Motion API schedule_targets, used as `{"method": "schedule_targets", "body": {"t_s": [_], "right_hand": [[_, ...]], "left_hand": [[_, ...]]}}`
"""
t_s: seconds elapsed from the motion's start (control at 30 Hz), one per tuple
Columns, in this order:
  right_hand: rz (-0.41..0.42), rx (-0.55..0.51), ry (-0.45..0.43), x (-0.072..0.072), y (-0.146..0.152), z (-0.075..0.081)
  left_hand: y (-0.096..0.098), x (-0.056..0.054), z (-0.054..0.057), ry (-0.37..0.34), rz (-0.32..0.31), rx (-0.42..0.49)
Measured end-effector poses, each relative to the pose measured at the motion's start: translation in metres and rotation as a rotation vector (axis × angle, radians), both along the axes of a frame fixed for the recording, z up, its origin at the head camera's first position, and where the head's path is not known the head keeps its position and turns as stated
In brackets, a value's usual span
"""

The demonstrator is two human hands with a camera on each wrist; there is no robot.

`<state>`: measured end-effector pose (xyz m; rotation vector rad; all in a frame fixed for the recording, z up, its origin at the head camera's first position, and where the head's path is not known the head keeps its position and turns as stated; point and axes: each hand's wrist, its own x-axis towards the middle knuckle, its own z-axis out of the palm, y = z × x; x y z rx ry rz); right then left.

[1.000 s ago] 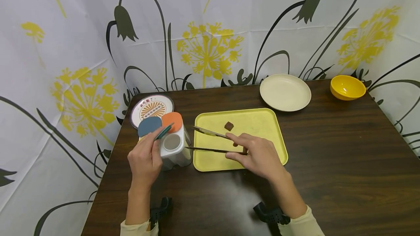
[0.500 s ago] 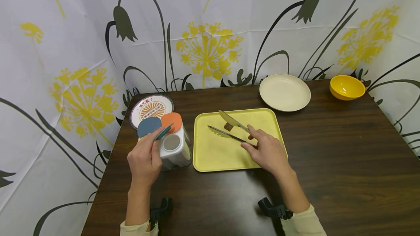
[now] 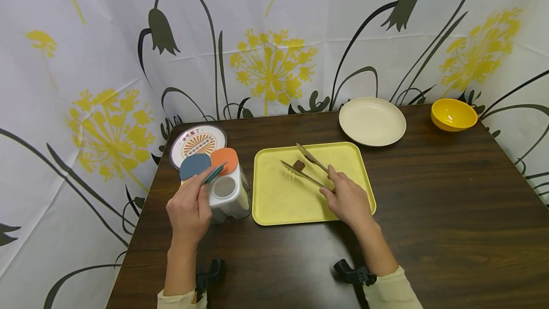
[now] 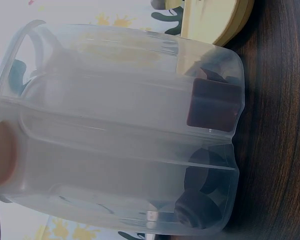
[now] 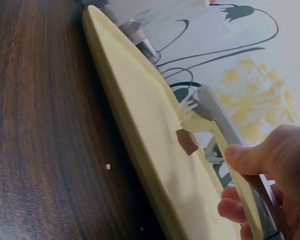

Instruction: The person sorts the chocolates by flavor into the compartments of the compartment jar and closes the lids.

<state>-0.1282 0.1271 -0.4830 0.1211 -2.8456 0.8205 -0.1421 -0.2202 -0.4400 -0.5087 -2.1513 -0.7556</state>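
My left hand (image 3: 189, 211) pinches a raised teal lid (image 3: 215, 172) on a clear, white-looking container (image 3: 230, 204), baring a round opening beneath. Inside that container, the left wrist view shows a dark square piece (image 4: 215, 105) and dark rounded pieces (image 4: 197, 210) at the bottom. My right hand (image 3: 350, 199) grips metal tongs (image 3: 300, 172), their arms spread over a yellow tray (image 3: 279, 206). Between the tong tips a small brown chocolate (image 3: 299, 165) lies on the tray. The right wrist view has the chocolate (image 5: 187, 142) just beyond the tips.
Blue (image 3: 195, 166) and orange (image 3: 225, 159) lids cover other sections of the container. Behind it is a patterned plate (image 3: 199, 142). A cream plate (image 3: 372, 122) and yellow bowl (image 3: 454, 115) stand at the back right. A patterned curtain (image 3: 274, 37) hangs behind the table.
My right hand has carried the tongs rightward, away from the container's opening to the chocolate on the tray, and their tips have come closer together. The left hand and teal lid stay put.
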Motion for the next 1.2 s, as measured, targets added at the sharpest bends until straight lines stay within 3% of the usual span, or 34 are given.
{"method": "schedule_targets", "body": {"t_s": [0.77,1.2], "right_hand": [[-0.069,0.001,0.035,0.0002,-0.0043,-0.0065],[-0.092,-0.012,0.048,0.0004,-0.0043,-0.0069]], "left_hand": [[0.0008,0.0001,0.0003,0.023,0.0,0.003],[0.0,0.0003,0.0006,-0.001,-0.002,-0.001]]}}
